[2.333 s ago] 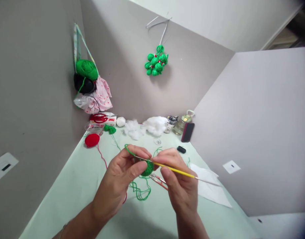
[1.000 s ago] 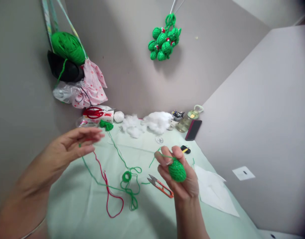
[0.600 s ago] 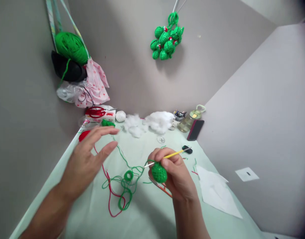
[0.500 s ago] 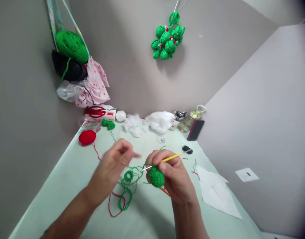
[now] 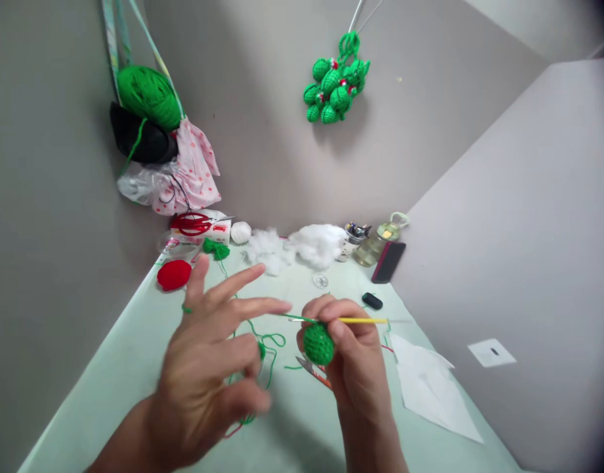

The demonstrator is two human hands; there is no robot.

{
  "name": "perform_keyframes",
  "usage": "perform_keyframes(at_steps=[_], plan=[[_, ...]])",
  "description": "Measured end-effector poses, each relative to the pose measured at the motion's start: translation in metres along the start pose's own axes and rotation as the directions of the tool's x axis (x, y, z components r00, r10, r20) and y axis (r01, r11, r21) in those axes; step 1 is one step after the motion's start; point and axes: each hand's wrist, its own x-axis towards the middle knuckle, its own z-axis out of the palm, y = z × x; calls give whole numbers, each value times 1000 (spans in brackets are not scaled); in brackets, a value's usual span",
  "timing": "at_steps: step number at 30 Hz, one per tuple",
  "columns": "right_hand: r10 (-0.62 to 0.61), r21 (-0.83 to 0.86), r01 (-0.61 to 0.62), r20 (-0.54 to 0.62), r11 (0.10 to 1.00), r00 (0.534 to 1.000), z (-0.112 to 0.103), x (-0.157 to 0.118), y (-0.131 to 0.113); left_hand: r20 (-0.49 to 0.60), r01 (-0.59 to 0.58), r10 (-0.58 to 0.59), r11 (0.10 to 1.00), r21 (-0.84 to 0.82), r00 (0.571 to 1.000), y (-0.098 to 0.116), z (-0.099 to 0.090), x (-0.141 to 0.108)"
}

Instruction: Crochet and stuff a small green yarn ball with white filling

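My right hand (image 5: 354, 348) pinches a small green crocheted ball (image 5: 318, 343) together with a crochet hook with a yellow handle (image 5: 364, 320). Below the ball, orange-handled snips (image 5: 312, 372) stick out from under the same hand. To the left, my left hand (image 5: 213, 361) is raised with its fingers spread. Green yarn (image 5: 186, 308) loops at its little finger, and a strand runs from its index fingertip to the ball. Loose green yarn (image 5: 272, 340) lies on the table, partly hidden behind my left hand.
Along the back of the table (image 5: 302, 420) stand white stuffing (image 5: 318, 244), a pen cup (image 5: 350, 242), a bottle (image 5: 378, 243) and a phone (image 5: 389, 262). A red yarn ball (image 5: 174, 274) is at left, white paper (image 5: 427, 381) at right. Green crocheted pieces (image 5: 330, 89) hang above.
My left hand has opened from a pinch into spread fingers, with yarn now stretched from it to the ball. The hook has turned nearly level, and the snips' blades now show.
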Motion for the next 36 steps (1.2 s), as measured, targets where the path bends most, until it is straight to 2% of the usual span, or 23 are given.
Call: perform_keyframes(at_steps=[2, 3, 4, 6, 8, 9, 14, 17, 21, 28, 32, 34, 36], plan=[[-115, -105, 114, -11, 988, 993, 2, -4, 1, 75, -256, 245, 932, 256, 967, 17, 24, 3], [-172, -170, 166, -17, 971, 985, 4, -5, 1, 100, -316, 300, 890, 329, 949, 25, 33, 5], [-222, -236, 211, -21, 949, 975, 5, -6, 2, 121, -312, 287, 878, 362, 950, 31, 39, 6], [-305, -347, 284, -7, 894, 952, 8, -7, 3, 160, -131, 86, 944, 302, 983, 35, 43, 8], [-355, -428, 337, 39, 839, 934, 10, -7, 2, 181, 51, -85, 982, 182, 980, 31, 41, 10], [-367, -461, 357, 71, 813, 928, 10, -7, 1, 180, 99, -120, 987, 124, 976, 27, 39, 10], [-382, -632, 441, 238, 637, 893, 3, -7, -6, 139, 99, -100, 995, 16, 985, 16, 39, 11], [-359, -657, 468, 305, 591, 882, -2, -8, -8, 141, 101, -100, 995, -5, 985, 18, 40, 11], [-397, -621, 490, 294, 612, 869, -2, -9, -6, 134, 113, -109, 993, -24, 985, 22, 41, 10], [-480, -575, 463, 136, 674, 867, 4, -10, 3, 188, 173, -160, 983, -60, 969, 22, 42, 9], [-401, -468, 369, 33, 803, 916, 2, -7, 8, 216, 242, -217, 966, -94, 952, 24, 41, 10], [-322, -357, 303, 8, 883, 947, -2, -5, 9, 214, 232, -212, 970, -77, 954, 24, 40, 10], [-268, -290, 261, 16, 921, 963, -4, -3, 10, 196, 192, -180, 981, -40, 964, 22, 40, 10]])
